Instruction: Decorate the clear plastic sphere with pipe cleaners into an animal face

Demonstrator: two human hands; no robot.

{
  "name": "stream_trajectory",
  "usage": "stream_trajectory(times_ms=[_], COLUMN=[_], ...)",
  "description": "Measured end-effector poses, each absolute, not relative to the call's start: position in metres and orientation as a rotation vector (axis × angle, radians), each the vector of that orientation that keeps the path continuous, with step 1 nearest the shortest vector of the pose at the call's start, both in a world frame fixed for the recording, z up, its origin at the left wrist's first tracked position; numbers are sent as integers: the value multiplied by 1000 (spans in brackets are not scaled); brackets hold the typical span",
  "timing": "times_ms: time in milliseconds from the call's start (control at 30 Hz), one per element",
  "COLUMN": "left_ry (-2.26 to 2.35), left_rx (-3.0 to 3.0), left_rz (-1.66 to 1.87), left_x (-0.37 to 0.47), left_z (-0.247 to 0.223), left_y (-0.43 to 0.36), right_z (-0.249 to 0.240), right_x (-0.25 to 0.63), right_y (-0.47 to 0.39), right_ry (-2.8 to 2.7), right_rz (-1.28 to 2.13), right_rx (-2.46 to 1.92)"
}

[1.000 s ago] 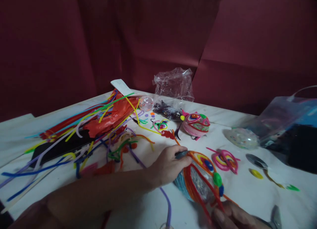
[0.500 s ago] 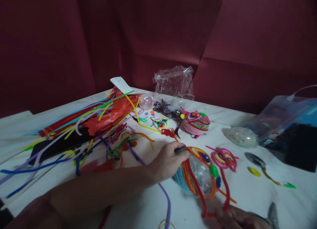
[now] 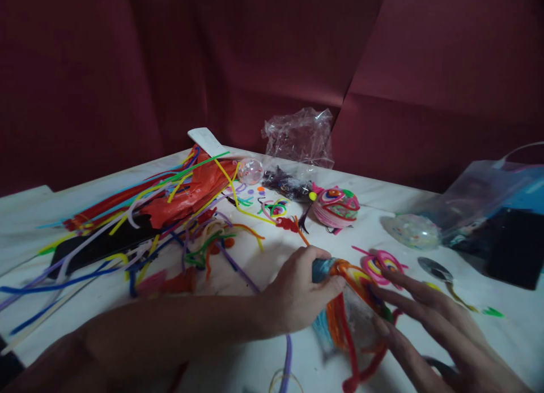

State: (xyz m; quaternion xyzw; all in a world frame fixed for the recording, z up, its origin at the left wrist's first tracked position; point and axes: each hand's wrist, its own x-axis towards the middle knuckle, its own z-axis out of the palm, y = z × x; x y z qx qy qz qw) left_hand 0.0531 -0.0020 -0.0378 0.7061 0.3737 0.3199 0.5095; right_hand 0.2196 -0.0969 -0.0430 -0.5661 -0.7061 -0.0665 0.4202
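A: Where is the wrapped ball (image 3: 359,311), and what supports it?

B: It lies tilted low on the right of the white table (image 3: 340,251), between the two hands. The left hand (image 3: 300,291) is clamped on its upper left end, thumb and fingers pressed against light blue windings (image 3: 322,268).

A: And the right hand (image 3: 450,330)?

B: Its fingers are spread apart, reaching over the ball's right side. Fingertips appear to touch the decorated edge; exact contact cannot be told.

A: Describe the ball's covering.

B: Orange pipe cleaners (image 3: 335,325) run beside the blue ones, leaving a transparent portion bare. A red pipe cleaner (image 3: 349,342) hangs down its front and bends near the tabletop.

A: Which objects lie nearby?

B: A pink coiled eye shape (image 3: 379,263) sits just beyond the right fingertips. Farther back stand a pink-wrapped ball (image 3: 340,216) and, to its right, a clear speckled ball (image 3: 414,231).

A: What occupies the left of the table?

B: Loose multicoloured pipe cleaners, lying across a red plastic sheet (image 3: 178,203) and a black slab (image 3: 102,246). A crumpled transparent bag (image 3: 300,135) rests at the rear.
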Motion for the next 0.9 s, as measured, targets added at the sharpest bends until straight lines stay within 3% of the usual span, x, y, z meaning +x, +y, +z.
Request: stream_trajectory(times_ms=[233, 333, 900], left_ry=[857, 837, 716], left_rx=[1765, 1777, 1721], left_rz=[748, 761, 604], left_x=[53, 54, 50], left_z=[-35, -36, -28], left_y=[-5, -5, -5], right_z=[-24, -22, -25], right_x=[219, 220, 229], right_y=[-67, -60, -52], right_ry=[-1451, -1407, -1395], right_rz=[848, 1085, 1202], right_rx=[-1518, -1411, -1436])
